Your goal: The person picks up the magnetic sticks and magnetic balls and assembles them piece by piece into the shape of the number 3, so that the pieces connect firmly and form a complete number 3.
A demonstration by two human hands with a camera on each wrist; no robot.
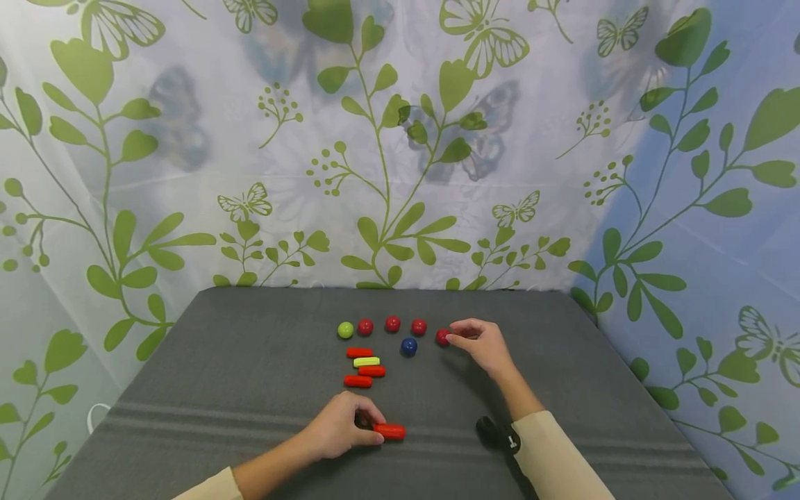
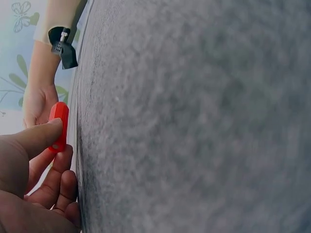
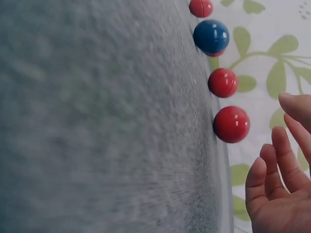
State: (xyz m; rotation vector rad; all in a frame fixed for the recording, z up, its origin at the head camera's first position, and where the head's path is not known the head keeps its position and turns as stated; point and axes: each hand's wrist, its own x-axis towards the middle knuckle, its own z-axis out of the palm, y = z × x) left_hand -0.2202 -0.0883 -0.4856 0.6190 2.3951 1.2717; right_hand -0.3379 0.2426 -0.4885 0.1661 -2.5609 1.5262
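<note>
My left hand (image 1: 346, 425), at the near side of a grey cloth-covered table (image 1: 250, 347), pinches a red, ribbed, round-ended stick (image 1: 390, 432) between thumb and fingertips, the other fingers curled beneath; the stick points right, and I cannot tell whether it touches the cloth. My right hand (image 1: 484, 345), farther off and to the right, has its fingers loosely bent, thumb and forefinger parted around nothing, just beside a glossy red ball (image 1: 442, 337) that sits on the table at the right end of a row. Leftward along that row come three more glossy red balls (image 1: 392, 323), then a glossy lime-green ball (image 1: 345, 330) at the left end. A glossy dark blue ball (image 1: 409, 346) lies on the row's near side. Left of centre, between the row and my left hand, three red round-ended sticks (image 1: 371, 371) and one yellow-green stick (image 1: 366, 362) lie crosswise in a short column. A white curtain printed with green leaves (image 1: 387, 139) hangs behind the table's far edge.
</note>
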